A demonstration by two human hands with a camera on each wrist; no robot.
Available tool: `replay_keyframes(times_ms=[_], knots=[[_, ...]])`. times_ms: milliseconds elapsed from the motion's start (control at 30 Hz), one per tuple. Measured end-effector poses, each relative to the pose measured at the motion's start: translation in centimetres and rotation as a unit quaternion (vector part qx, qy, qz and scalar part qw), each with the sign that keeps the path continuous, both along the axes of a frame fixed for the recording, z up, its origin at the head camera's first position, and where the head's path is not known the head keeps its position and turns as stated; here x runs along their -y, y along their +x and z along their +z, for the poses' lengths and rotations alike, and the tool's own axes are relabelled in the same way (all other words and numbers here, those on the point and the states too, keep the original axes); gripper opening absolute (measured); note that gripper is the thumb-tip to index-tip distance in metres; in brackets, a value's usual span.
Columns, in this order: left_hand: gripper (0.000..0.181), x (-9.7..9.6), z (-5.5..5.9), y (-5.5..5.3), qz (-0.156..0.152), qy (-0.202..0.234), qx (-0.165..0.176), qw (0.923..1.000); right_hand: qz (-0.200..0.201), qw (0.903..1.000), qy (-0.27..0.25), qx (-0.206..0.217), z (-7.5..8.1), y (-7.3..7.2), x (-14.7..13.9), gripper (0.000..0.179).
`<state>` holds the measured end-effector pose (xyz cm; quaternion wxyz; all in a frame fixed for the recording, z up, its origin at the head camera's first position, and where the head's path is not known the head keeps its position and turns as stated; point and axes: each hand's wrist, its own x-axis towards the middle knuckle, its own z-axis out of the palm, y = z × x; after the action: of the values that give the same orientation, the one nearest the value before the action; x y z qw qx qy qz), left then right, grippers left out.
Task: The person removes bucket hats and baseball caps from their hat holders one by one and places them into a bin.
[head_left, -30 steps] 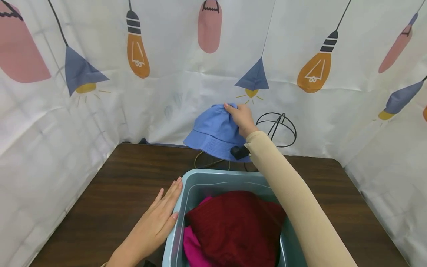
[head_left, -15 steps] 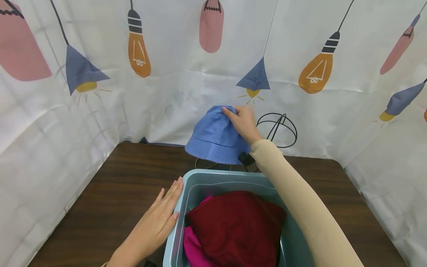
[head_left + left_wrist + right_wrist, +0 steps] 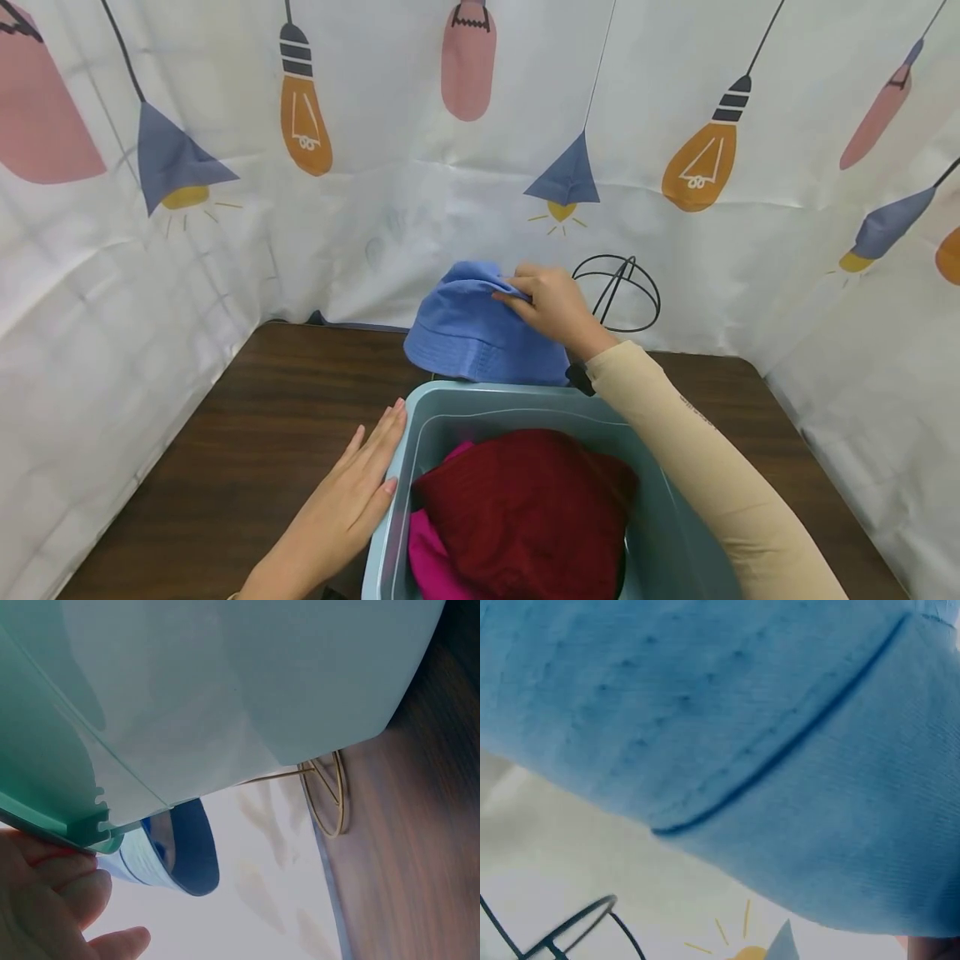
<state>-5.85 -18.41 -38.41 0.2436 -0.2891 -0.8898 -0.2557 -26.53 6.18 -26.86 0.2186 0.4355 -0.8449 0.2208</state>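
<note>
My right hand [image 3: 558, 308] pinches the crown of a blue bucket hat [image 3: 480, 333], which hangs just behind the far rim of a light-blue plastic bin [image 3: 517, 400]. Close up in the right wrist view, the hat [image 3: 780, 750] shows its stitched brim and seam. My left hand [image 3: 341, 496] rests with straight fingers along the bin's left rim. Inside the bin lie a dark red knitted piece [image 3: 532, 517] and, partly under it, a magenta cloth [image 3: 435, 554]. The left wrist view shows the hat's open underside [image 3: 191, 847] beyond the bin's wall [image 3: 225, 690].
A black wire dome stand [image 3: 622, 292] stands behind the bin at the right. A brass-coloured wire base [image 3: 326, 795] shows past the bin in the left wrist view. Dark wooden table [image 3: 225, 467] spreads around; a white lamp-print curtain [image 3: 375, 208] encloses it behind and at the sides.
My right hand has brought the blue bucket hat lower and closer to the bin's far rim, hiding the brass-coloured wire base in the head view. The left hand stays on the rim.
</note>
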Motion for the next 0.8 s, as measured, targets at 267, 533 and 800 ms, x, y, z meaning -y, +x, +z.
replay_keyframes(times_ms=[267,533,800], knots=[[0.056,0.0,0.0,0.0,0.002,-0.003,0.006,1.0,-0.068,0.9713,-0.082,0.213,0.8,-1.1,0.9,0.039],[0.057,0.0,-0.1,0.0,-0.003,-0.001,0.008,1.0,-0.09,0.924,-0.155,0.338,1.7,-2.8,1.6,0.038],[0.056,0.1,-0.2,0.0,-0.004,0.001,0.003,1.0,-0.123,0.9267,-0.061,0.35,1.0,-4.3,2.3,0.043]])
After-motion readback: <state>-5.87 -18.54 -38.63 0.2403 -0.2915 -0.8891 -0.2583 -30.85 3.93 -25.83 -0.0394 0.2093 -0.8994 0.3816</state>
